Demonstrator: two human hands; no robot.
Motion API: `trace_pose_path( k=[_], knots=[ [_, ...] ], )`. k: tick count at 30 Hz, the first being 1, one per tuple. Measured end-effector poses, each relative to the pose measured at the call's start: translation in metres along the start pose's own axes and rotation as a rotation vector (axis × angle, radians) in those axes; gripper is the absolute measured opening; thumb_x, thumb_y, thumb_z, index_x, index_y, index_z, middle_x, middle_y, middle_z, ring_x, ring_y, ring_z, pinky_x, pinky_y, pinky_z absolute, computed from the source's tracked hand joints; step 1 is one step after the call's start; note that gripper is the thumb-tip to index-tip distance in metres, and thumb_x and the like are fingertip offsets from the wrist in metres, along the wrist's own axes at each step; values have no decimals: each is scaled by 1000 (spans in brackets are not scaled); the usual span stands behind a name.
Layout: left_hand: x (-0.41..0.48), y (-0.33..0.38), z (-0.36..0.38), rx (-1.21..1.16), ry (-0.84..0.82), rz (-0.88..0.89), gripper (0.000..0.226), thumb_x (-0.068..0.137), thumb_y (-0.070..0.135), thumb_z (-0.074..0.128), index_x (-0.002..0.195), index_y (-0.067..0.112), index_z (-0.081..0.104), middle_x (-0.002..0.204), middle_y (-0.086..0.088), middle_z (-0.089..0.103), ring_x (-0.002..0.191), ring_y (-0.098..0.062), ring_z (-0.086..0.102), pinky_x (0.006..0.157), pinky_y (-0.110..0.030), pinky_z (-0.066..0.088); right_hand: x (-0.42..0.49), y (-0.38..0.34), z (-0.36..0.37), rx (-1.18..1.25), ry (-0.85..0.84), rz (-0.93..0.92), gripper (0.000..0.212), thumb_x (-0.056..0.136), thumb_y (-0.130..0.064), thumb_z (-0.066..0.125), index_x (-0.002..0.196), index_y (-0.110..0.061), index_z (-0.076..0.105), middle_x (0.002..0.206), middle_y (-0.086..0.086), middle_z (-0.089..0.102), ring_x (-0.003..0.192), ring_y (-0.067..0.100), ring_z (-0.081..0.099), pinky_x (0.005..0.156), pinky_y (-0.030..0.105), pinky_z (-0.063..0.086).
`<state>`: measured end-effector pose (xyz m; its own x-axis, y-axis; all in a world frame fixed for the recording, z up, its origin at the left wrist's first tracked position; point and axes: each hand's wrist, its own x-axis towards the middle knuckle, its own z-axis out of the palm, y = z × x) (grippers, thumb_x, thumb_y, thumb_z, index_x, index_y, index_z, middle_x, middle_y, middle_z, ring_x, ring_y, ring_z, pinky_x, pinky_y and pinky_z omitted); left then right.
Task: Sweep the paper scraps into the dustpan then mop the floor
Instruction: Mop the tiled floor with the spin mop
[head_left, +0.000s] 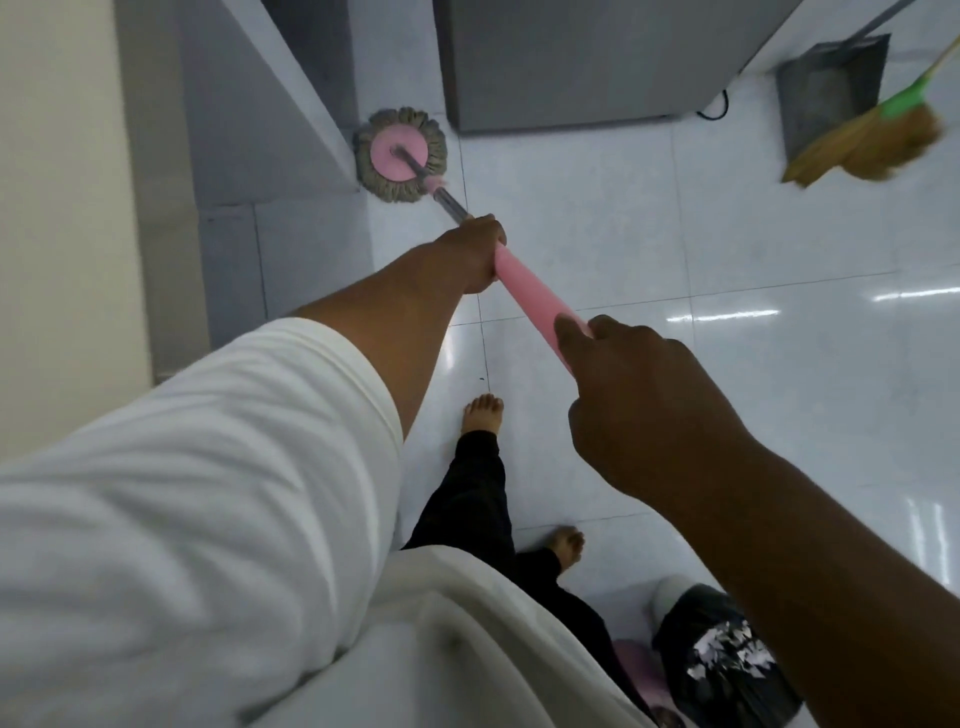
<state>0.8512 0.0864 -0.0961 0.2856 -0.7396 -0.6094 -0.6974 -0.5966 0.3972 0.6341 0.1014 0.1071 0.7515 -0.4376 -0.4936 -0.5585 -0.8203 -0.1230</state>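
The left hand is clenched round the mop handle, just where the pink grip meets the bare metal shaft. The right hand grasps the same handle higher up, at the near end of the pink grip, with its fingers curled over it. A white sleeve covers the upper left arm.

The handle slants down and away to the mop head, a pink disc ringed with grey strands. It lies flat on the white tiled floor, pressed into the corner of a grey wall base.

Two bare feet stand on the tiles below the hands.

Far right, the grey dustpan stands beside a grey cabinet. The blurred broom overlaps its lower edge.

At the bottom right, white paper scraps lie in a dark bin bag.
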Motion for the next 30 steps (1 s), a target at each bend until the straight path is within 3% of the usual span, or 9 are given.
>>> trace_pose_path(
  k=[6,10,13,19,22,30],
  knots=[
    [-6,7,10,114,-37,15,48,86,17,72,129,12,51,138,-11,48,113,-31,58,87,-35,46,-14,2,19,75,36,-1,53,88,-22,60,137,-12,43,107,7,62,76,19,64,70,28,53],
    [-31,33,34,101,-93,18,45,87,20,70,127,14,50,130,-8,52,103,-26,57,78,-29,39,-58,13,33,116,53,33,54,88,-21,59,138,-14,42,106,5,61,76,17,62,67,24,49],
    [-65,64,66,176,-110,67,44,87,21,71,125,12,52,128,-9,55,106,-28,59,83,-33,46,-109,23,47,152,43,71,51,88,-17,57,137,-15,43,102,4,61,74,17,61,66,23,48],
    [-153,133,158,195,-185,125,47,89,20,69,130,9,49,134,-10,49,115,-29,56,97,-38,47,-242,31,89,187,-35,183,58,84,-15,58,139,-19,38,109,2,58,74,19,61,60,24,44],
    [-194,167,201,172,-224,168,49,89,19,68,132,9,47,136,-11,47,118,-29,53,102,-42,45,-304,36,104,190,-61,247,62,84,-14,54,142,-22,35,114,2,57,78,20,62,65,29,51],
    [-233,209,247,276,-277,260,35,90,20,66,119,7,53,125,-11,55,112,-28,57,94,-40,50,-375,42,122,206,-47,329,60,86,-13,50,143,-23,36,114,0,58,84,20,62,73,32,54]
  ],
)
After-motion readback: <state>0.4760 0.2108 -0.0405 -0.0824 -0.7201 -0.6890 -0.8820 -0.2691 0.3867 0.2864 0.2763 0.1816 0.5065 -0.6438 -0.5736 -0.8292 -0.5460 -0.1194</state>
